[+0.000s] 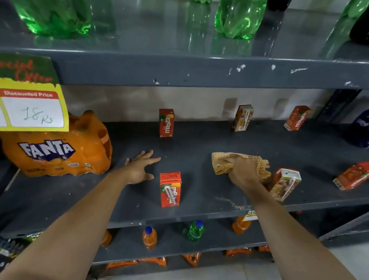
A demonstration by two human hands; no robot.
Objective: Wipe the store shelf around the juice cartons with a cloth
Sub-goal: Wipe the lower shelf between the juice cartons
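The dark grey shelf (pixel 201 146) carries several small red juice cartons. One carton (pixel 170 188) stands near the front edge between my hands, another (pixel 166 123) at the back. A third carton (pixel 285 183) leans just right of my right hand. My right hand (pixel 243 172) presses a crumpled tan cloth (pixel 221 162) flat on the shelf. My left hand (pixel 139 167) rests on the shelf, fingers spread, holding nothing. A dusty smear (pixel 232 202) shows on the shelf in front of the cloth.
Further cartons stand at the back (pixel 243 118) and back right (pixel 297 118); one lies on its side at the right (pixel 357 176). An orange Fanta multipack (pixel 61 150) sits left under a price sign (pixel 20 105). Green bottles (pixel 238 11) fill the shelf above; small bottles (pixel 149 238) stand below.
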